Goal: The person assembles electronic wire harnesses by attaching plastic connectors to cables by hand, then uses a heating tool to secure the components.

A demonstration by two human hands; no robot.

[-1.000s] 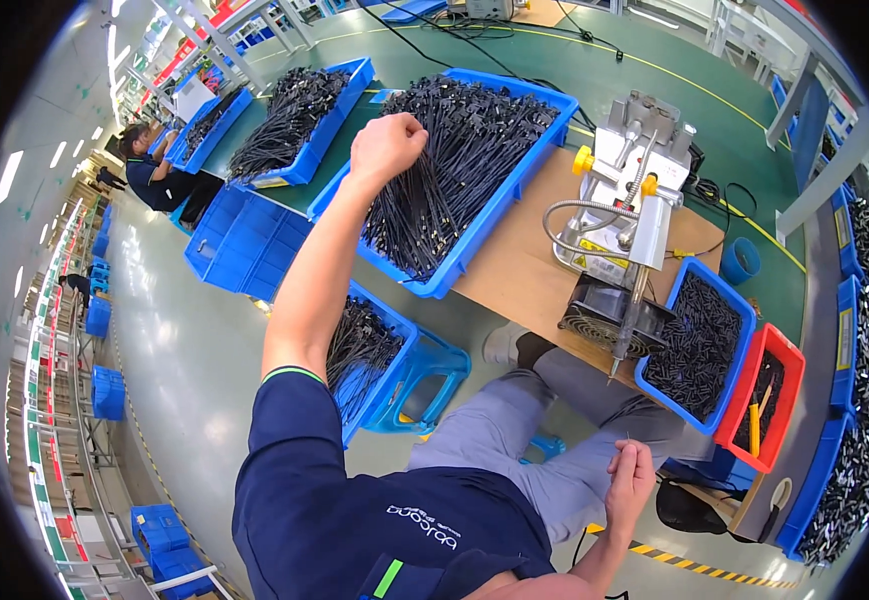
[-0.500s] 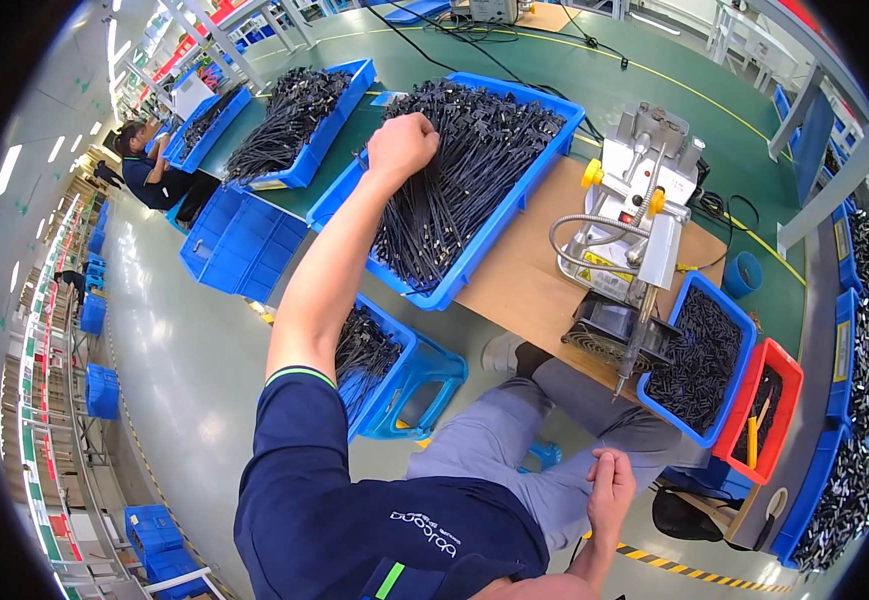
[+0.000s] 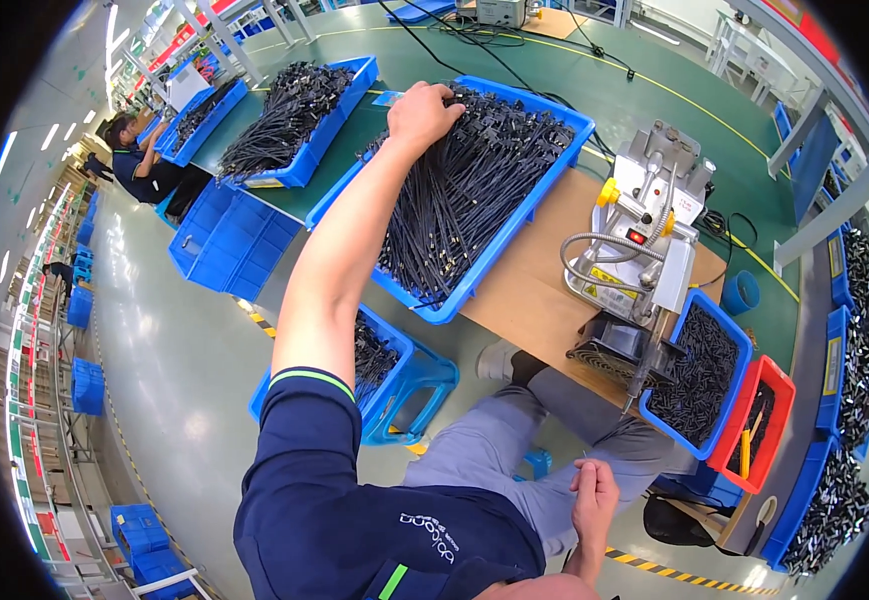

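A large blue tray [image 3: 459, 298] heaped with short black cables [image 3: 464, 190] lies across the near side of the bench. My left hand [image 3: 424, 118] reaches over its far left part, fingers bent down at the heap. The fingertips are partly hidden, so what they grip does not show. Low in front of my body, above my lap, my right hand [image 3: 594, 497] is closed in a pinch. Anything between its fingers is too small to name. A metal bench machine [image 3: 644, 225] with yellow knobs and a bent metal hose stands right of the tray, its narrow tip pointing toward my knees.
Right of the machine are a blue bin [image 3: 742, 350] of small black parts and a red bin [image 3: 783, 385] holding a yellow-handled tool [image 3: 744, 455]. Another cable tray [image 3: 364, 80] stands left; a blue stool [image 3: 434, 385] bears a further bin. A co-worker [image 3: 139, 165] sits far left.
My left hand has moved slightly farther and to the right over the cable heap, its fingers now reaching down at it. My right hand has shifted slightly left and down, still pinched.
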